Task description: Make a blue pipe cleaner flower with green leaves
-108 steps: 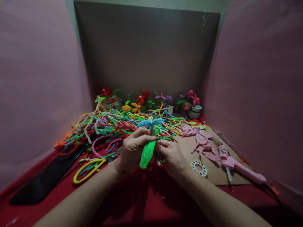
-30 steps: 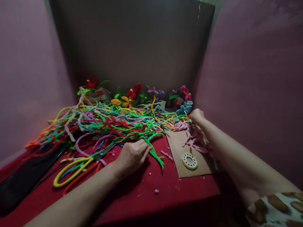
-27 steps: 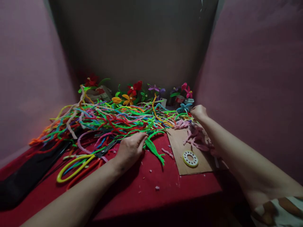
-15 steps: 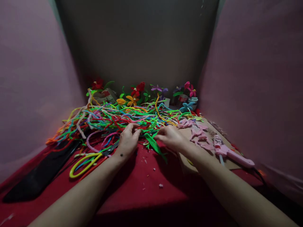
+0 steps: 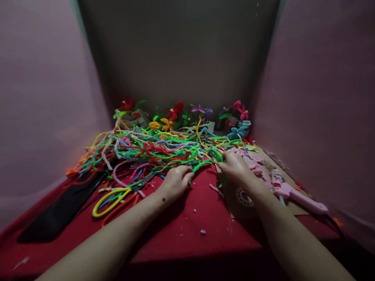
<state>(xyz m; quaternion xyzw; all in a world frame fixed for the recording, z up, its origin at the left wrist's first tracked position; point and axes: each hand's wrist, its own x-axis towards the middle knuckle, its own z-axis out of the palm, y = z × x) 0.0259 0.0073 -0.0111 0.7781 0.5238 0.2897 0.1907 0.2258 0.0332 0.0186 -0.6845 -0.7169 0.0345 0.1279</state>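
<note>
My left hand (image 5: 177, 181) is closed in a pinch at one end of a green pipe cleaner (image 5: 202, 165), low over the red cloth. This green strand arches across toward my right hand (image 5: 236, 167), whose fingers are also closed. Looped green pipe cleaner (image 5: 216, 155) shows above and below my right fingertips, so that hand grips the green piece; its exact shape is partly hidden. Behind both hands spreads a tangled heap of many-coloured pipe cleaners (image 5: 164, 145). Scissors (image 5: 113, 201) with a yellow and a red handle loop lie left of my left wrist.
A pink glue gun (image 5: 301, 196) rests on a cardboard sheet (image 5: 295, 208) at the right, near pink fuzzy pieces (image 5: 258, 166). A black flat object (image 5: 58, 212) lies left on the red cloth (image 5: 187, 242). Fuzzy flowers, including an orange one (image 5: 168, 124), stand along the back.
Both hands have shifted right relative to the heap, with the green pipe cleaner moving along. It now stretches between them; before, the green loops hung down beside my right fingers. The view has turned slightly.
</note>
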